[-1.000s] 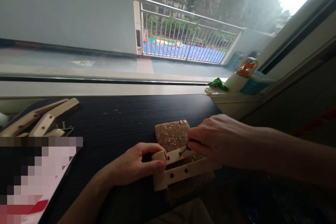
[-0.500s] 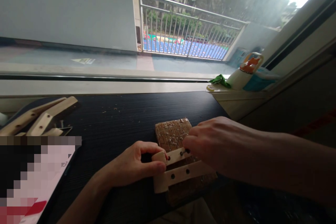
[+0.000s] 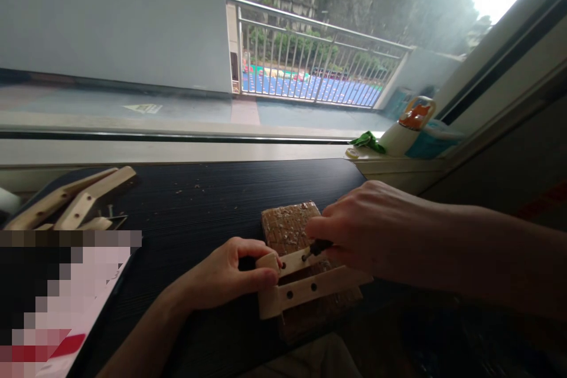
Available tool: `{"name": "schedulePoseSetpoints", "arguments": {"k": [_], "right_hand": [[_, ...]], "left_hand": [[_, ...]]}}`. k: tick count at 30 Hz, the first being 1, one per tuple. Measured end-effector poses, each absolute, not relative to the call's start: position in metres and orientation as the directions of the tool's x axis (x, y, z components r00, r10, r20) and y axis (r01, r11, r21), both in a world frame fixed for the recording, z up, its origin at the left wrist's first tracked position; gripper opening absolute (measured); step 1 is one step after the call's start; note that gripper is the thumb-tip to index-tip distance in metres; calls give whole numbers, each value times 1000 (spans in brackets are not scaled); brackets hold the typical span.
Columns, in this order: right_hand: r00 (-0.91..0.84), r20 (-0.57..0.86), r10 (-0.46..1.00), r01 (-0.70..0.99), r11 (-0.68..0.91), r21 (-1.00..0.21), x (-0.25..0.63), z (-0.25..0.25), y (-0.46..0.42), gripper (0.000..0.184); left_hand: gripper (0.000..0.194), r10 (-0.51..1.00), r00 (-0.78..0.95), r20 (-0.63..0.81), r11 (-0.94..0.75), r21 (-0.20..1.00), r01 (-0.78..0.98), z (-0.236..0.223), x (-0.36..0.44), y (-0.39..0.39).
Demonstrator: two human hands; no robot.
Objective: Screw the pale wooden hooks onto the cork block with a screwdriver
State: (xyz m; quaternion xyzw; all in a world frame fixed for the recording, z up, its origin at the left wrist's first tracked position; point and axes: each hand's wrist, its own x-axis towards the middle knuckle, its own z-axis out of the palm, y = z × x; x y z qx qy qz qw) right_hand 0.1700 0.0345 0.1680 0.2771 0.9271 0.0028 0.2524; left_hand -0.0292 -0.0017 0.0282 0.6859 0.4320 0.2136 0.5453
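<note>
My left hand (image 3: pixel 230 274) pinches the end of a pale wooden piece (image 3: pixel 292 263) with drilled holes, thumb in front and fingers behind. My right hand (image 3: pixel 354 227) is closed around a dark-handled screwdriver (image 3: pixel 319 246); most of it is hidden in the fist. Its thin tip meets a hole in that wooden piece. A second pale wooden bar (image 3: pixel 301 294) with two visible dark holes runs alongside, nearer to me. Both lie across a brown block (image 3: pixel 290 227) wrapped in clear, shiny tape.
On the dark table (image 3: pixel 212 207), more drilled wooden pieces (image 3: pixel 95 195) and a few screws (image 3: pixel 110 211) lie at the left. A partly pixelated tablet-like object (image 3: pixel 106 295) sits in front of them. A white bottle (image 3: pixel 398 137) and green cloth (image 3: pixel 367 142) stand on the windowsill.
My right hand has tilted and pulled back slightly, so more of the screwdriver's dark handle shows. My left hand keeps its pinch. The whole view has shifted a little.
</note>
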Motion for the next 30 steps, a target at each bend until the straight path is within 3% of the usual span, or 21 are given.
{"name": "schedulePoseSetpoints", "arguments": {"k": [4, 8, 14, 20, 24, 30], "right_hand": [[-816, -397, 419, 456, 890, 2, 175, 161, 34, 11], [-850, -294, 437, 487, 865, -119, 185, 149, 38, 11], [-686, -345, 641, 665, 744, 59, 187, 148, 42, 17], [-692, -372, 618, 626, 771, 116, 183, 156, 39, 23], [-771, -396, 499, 516, 854, 71, 179, 164, 38, 5], [-842, -340, 418, 463, 884, -60, 182, 155, 36, 11]], "left_hand": [[28, 824, 538, -175, -39, 931, 363, 28, -29, -1], [28, 818, 544, -188, -24, 933, 358, 27, -29, 0], [27, 814, 547, -194, -19, 933, 360, 29, -29, 0], [27, 825, 532, -191, -43, 917, 396, 30, -28, -1], [30, 823, 539, -180, -51, 921, 386, 29, -29, -1], [29, 821, 544, -173, -48, 929, 368, 29, -29, 0]]}}
